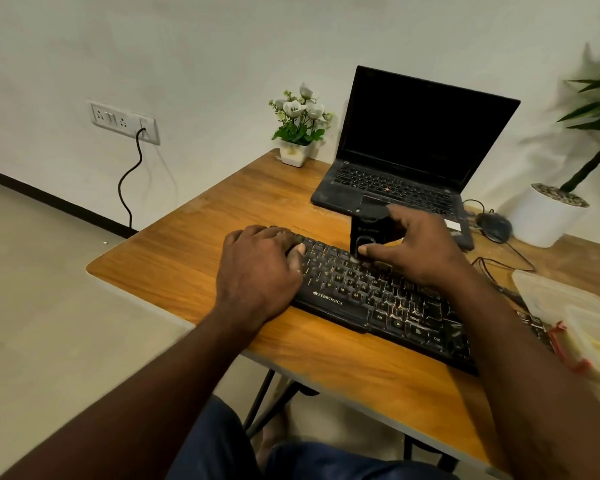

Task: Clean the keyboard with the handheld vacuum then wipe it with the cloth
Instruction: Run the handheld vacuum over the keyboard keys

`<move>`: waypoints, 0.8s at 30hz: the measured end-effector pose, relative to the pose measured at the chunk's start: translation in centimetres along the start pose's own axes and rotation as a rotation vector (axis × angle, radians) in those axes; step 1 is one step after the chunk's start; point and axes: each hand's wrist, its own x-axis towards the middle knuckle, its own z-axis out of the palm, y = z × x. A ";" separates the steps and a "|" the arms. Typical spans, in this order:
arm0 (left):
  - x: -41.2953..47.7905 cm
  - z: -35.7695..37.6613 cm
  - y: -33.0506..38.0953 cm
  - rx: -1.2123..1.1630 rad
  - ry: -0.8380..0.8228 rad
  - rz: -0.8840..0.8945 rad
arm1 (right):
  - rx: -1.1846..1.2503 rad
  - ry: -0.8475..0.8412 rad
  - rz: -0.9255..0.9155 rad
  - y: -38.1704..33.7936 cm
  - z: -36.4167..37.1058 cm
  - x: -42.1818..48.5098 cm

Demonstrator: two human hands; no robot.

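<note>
Here, a flat black plastic keyboard (368, 299) lies slantwise on the wooden desk top (187, 265). Its near long edge runs close to the desk's front edge, and bare wood lies open to its left and behind that end.

The left hand (257, 268) sits on the keyboard's left end, fingers bent down over the far edge and thumb on the keys, holding that end. The right hand (416, 247) curls round a small black box-shaped handheld vacuum (369, 233), thumb on the near face and forefinger over the top. The vacuum stands upright, its lower end on the upper key rows.

- **Just behind the vacuum:** an open black laptop (413, 150), screen dark.
- **Far corner:** a white-flowered plant in a white pot (297, 133).
- **Right of the laptop:** a black mouse (494, 226).
- **Desk's right edge, by the keyboard's right end:** a clear plastic box (561, 306). Something yellow is inside; I cannot tell whether it is cloth.
</note>
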 end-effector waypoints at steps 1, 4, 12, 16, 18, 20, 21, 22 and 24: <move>0.1 0.0 -0.2 -0.033 0.001 -0.016 | -0.051 0.060 0.022 0.1 -0.1 0.5; 0.4 0.2 -0.7 -0.098 -0.023 -0.029 | 0.003 0.001 0.018 0.7 -0.4 1.0; 1.3 -0.8 -3.2 -0.034 -0.266 0.227 | 0.080 0.081 0.069 1.4 -0.3 0.0; 1.3 -1.0 -3.4 -0.049 -0.342 0.271 | 0.144 -0.048 0.001 0.1 0.7 -0.1; 1.2 -0.9 -3.3 -0.052 -0.325 0.256 | 0.046 0.078 0.016 0.0 1.1 0.3; 1.1 -1.0 -3.1 -0.032 -0.309 0.247 | -0.024 0.166 0.040 -0.1 1.2 0.4; 1.1 -1.0 -3.0 -0.026 -0.301 0.245 | -0.008 0.142 0.031 -0.1 1.3 0.3; 1.0 -1.0 -3.0 -0.026 -0.293 0.244 | 0.036 0.085 0.012 -0.2 1.4 0.2; 1.0 -1.0 -2.9 -0.022 -0.283 0.244 | 0.117 -0.024 -0.029 -0.8 1.5 -0.1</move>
